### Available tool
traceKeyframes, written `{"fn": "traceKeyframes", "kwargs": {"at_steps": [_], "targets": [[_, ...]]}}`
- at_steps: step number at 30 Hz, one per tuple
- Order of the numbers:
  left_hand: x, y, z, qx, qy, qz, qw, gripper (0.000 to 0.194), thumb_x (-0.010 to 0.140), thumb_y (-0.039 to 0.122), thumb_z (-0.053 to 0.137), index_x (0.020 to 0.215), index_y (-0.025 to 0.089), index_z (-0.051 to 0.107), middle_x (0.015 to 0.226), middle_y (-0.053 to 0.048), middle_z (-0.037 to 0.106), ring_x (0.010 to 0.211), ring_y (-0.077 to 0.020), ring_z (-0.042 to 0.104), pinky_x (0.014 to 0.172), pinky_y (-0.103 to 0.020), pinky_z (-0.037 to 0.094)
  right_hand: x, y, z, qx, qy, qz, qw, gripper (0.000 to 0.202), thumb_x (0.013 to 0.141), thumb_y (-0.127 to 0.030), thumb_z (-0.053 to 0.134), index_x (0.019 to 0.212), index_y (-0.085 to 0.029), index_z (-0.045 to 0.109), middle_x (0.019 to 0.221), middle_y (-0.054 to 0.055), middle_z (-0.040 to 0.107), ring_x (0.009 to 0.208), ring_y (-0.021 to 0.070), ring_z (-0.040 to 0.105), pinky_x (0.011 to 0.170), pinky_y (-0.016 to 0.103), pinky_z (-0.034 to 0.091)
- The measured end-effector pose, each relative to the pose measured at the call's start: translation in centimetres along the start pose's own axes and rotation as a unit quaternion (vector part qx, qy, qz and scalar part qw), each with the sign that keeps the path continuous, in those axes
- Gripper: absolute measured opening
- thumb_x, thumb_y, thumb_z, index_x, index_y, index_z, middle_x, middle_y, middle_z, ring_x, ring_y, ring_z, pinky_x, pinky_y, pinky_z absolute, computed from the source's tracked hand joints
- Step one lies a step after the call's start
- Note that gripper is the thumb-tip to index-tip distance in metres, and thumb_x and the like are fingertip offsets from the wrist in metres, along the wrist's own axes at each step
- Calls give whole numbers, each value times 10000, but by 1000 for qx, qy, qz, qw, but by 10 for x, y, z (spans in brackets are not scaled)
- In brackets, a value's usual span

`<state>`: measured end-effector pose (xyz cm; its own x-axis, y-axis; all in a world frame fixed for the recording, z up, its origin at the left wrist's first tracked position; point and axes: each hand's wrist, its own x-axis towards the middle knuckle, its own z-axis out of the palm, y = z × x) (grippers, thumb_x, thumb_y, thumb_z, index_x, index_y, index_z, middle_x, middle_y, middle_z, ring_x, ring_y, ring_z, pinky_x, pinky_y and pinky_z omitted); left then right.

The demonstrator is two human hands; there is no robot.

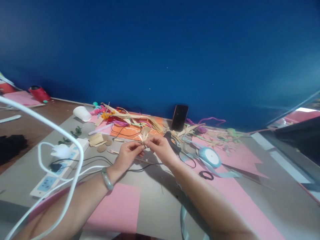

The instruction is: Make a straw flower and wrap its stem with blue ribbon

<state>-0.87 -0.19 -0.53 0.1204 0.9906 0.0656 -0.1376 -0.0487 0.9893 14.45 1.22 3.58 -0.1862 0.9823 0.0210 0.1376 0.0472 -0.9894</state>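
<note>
My left hand (129, 154), with a bangle (107, 179) on its wrist, is closed in a pinch over the middle of the table. Its fingertips meet those of my right hand (160, 149), which is pinched too. Between them a small tuft of pale dried husk (144, 137) sticks up; its lower end is hidden by the fingers. Just behind lies an orange sheet (130, 132) with long husk strips (133, 116) heaped on it. To the left are a folded piece of husk (96, 140) and round brown discs (101, 148).
A white power strip (46, 183) and a looping white cable (81, 156) are at left. A phone (179, 117) leans against the blue wall (160, 60). To the right lie a ribbon spool (210, 157), a black ring (206, 175) and pink paper (246, 200). A white cup (82, 113) lies tipped.
</note>
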Motion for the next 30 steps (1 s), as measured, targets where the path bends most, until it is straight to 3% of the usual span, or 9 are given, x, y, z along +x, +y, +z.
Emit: {"fn": "traceKeyframes", "kwargs": {"at_steps": [7,30], "targets": [[0,0,0,-20,-7,-9,1000,229,725,357,714,750,130,692,577,-9,644,530,-121,589,548,-234,493,0,3,-1,0,-9,9,1000,253,729,-398,683,690,-149,657,582,-16,590,498,74,426,481,210,338],[2,-3,-1,-24,-7,-12,1000,252,737,367,701,740,119,654,552,-2,628,483,-98,554,496,-209,459,-1,3,3,20,-6,-16,1000,175,715,-303,683,655,-150,624,572,-34,573,490,67,418,495,213,332]]}}
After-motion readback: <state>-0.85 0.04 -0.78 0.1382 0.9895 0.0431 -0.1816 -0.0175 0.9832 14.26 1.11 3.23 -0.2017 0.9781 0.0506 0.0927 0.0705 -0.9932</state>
